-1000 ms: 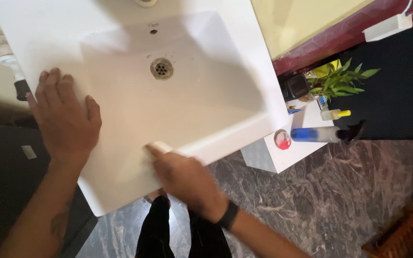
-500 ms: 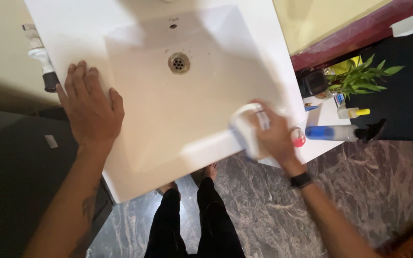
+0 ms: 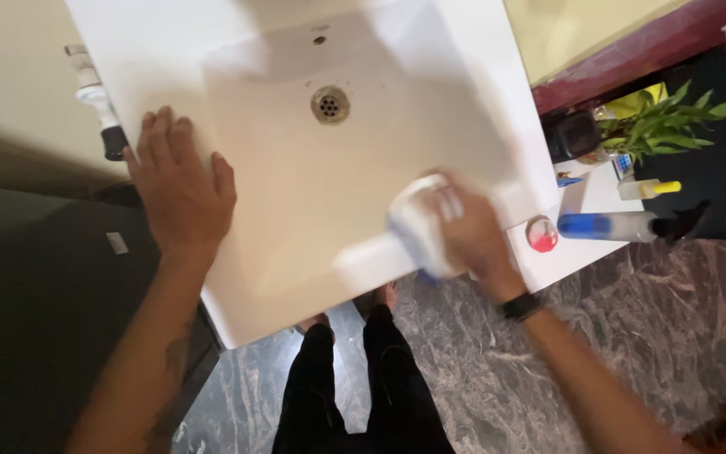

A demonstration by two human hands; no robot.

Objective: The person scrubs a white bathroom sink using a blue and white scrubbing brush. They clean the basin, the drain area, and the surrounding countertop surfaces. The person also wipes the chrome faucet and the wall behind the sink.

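So, head view: the right hand (image 3: 472, 231) is clamped around a white sponge with a blue edge (image 3: 418, 227), pressed on the front right rim of the white rectangular ceramic sink (image 3: 296, 202). A second ago that sponge was at the front middle of the rim, so the wiping has swept rightward along the edge. Left hand (image 3: 182, 189) stays flat, fingers spread, on the sink's left rim. Round metal drain (image 3: 329, 104) sits untouched above.
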